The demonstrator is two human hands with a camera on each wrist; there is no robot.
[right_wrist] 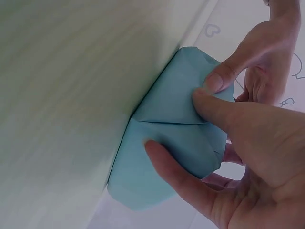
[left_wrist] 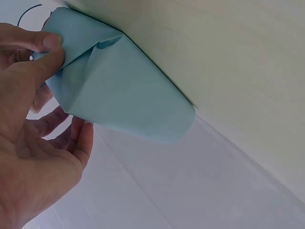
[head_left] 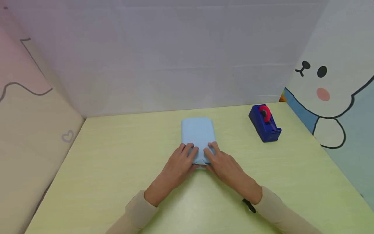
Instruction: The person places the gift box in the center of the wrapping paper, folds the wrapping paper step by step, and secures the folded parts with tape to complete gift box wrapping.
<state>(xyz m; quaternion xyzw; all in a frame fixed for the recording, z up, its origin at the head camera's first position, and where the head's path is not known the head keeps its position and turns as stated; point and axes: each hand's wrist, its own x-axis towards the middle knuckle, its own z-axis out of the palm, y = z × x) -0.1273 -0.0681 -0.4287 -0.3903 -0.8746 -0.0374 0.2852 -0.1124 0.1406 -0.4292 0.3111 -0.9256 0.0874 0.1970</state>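
A light-blue paper-wrapped package (head_left: 197,128) lies flat on the table, its near end folded into flaps. My left hand (head_left: 179,164) holds the near left corner, fingers bent over the top and thumb against the folded end. At the near right corner, my right hand (head_left: 226,165) grips in much the same way. Seen from the right wrist, both thumbs meet side by side on the end flap (right_wrist: 167,98), and a crease runs across it. The left wrist view shows a small gathered fold in the paper (left_wrist: 107,43). The package's underside is hidden.
A dark-blue tape dispenser (head_left: 266,128) with a red-cored roll stands at the right rear of the pale table (head_left: 117,156). A plain white backdrop (head_left: 175,58) rises behind, with printed panels at both sides. Beside the right cuff is a small black object (head_left: 249,205).
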